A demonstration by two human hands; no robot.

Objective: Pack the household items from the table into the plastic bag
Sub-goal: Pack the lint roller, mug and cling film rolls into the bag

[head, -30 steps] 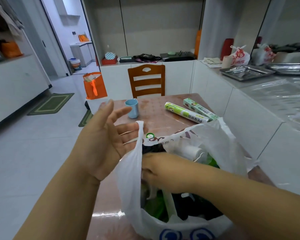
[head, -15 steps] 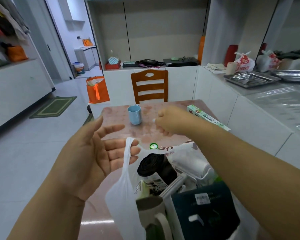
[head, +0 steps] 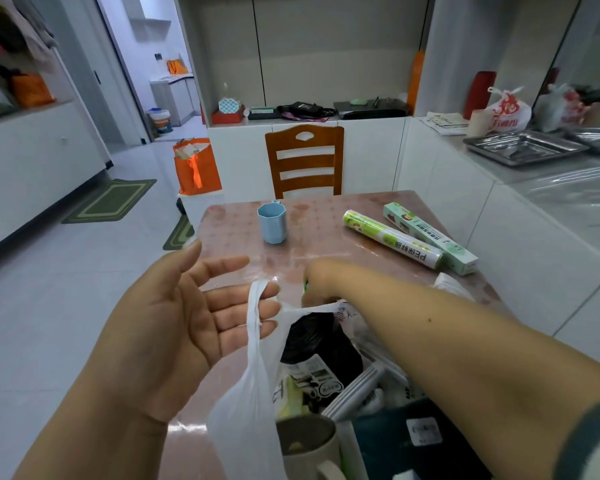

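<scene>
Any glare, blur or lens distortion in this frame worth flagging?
Head view: wide-angle bending bows the cabinets at the edges; glare streaks the glossy table and counter; the right hand is slightly motion-blurred; the mug nearest the lens looks soft.

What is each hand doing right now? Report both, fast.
Left hand: open, fingers spread, bag handle looped over the fingers.
Right hand: curled down at the bag's far rim near a small green thing; grip cannot be told.
</scene>
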